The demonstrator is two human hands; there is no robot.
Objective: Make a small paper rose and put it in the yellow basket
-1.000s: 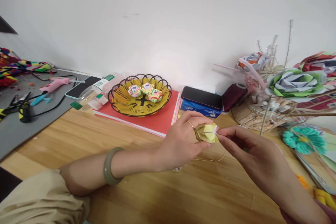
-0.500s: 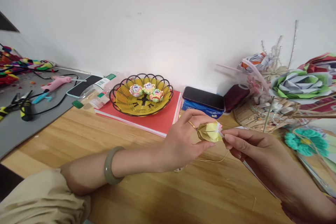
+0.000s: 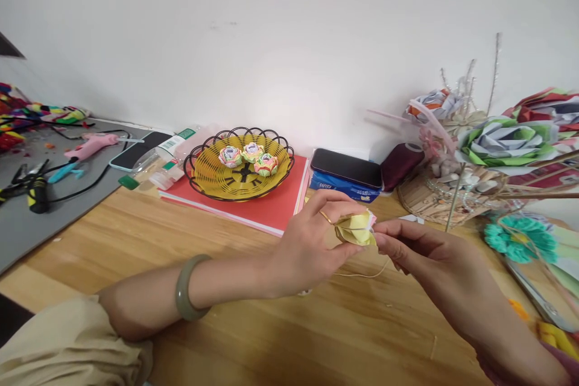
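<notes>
Between my two hands, above the wooden table, is a small yellow paper flower (image 3: 355,228) with a bit of white and pink at its right end. My left hand (image 3: 312,244), with a ring and a bangle, is closed around the flower's left side, thumb below and fingers above. The fingertips of my right hand (image 3: 418,250) pinch the flower's right edge; exactly what lies between them is partly hidden. A thin pale string (image 3: 364,275) trails on the table below the flower.
A yellow wicker basket (image 3: 212,184) with 3 small paper flowers sits on red paper (image 3: 283,205). A phone (image 3: 346,167) lies on a blue packet. Flower decorations (image 3: 506,142) and scissors (image 3: 538,298) are at right; a pink glue gun (image 3: 93,146) and plastic bottle (image 3: 156,163) at left.
My right fingertips have come closer in against the flower's right edge. My left hand keeps its hold. The whole view has shifted slightly, bringing more of the right side into sight.
</notes>
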